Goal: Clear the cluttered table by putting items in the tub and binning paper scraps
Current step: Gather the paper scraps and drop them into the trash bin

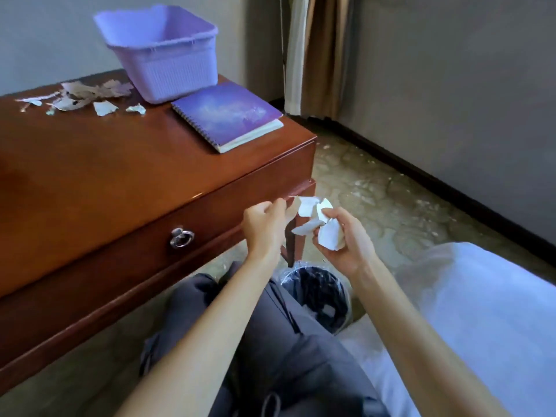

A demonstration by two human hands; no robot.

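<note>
Fingers (277, 207) of the left hand (264, 225) and right hand (346, 240) pinch white paper scraps (307, 206) above the bin (316, 291) beside the table (120, 164).

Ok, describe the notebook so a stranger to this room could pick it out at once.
Start at the reddish-brown wooden table. At its far right corner, just in front of the lilac tub, lies the notebook. It is closed, spiral-bound, with a purple starry cover, unlike the torn paper scraps further left.
</note>
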